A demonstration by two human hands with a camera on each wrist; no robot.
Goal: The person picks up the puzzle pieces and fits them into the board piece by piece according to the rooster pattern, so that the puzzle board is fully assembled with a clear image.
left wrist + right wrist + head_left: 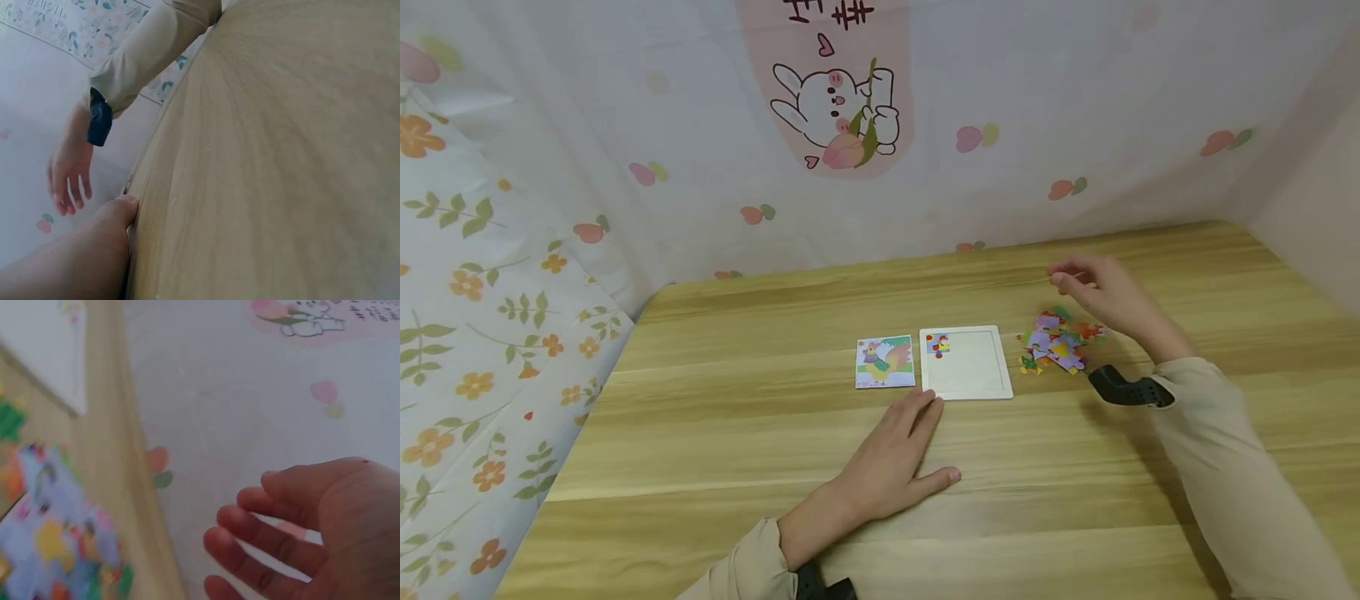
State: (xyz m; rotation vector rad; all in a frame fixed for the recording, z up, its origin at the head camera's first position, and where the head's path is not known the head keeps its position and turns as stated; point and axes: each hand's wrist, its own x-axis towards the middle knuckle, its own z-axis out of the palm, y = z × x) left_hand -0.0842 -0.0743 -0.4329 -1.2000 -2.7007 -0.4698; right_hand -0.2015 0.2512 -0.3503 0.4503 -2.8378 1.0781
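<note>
A white square puzzle tray (968, 367) lies on the table with a few joined pieces (937, 343) in its upper left corner. My left hand (891, 458) rests on the wood with straight fingers, its fingertips right at the tray's near edge. Over toward the right, a heap of colourful jigsaw pieces (1054, 343) lies beside the tray. My right hand (1108, 296) is raised above the far side of that heap. In the right wrist view its fingers (240, 547) are loosely bent and apart, with nothing between them.
Left of the tray lies a square picture card (884, 362) showing a colourful bird. The wooden table (700, 433) ends at the back against a white printed curtain (1000, 100). A flowered cloth (482, 350) hangs along the left side.
</note>
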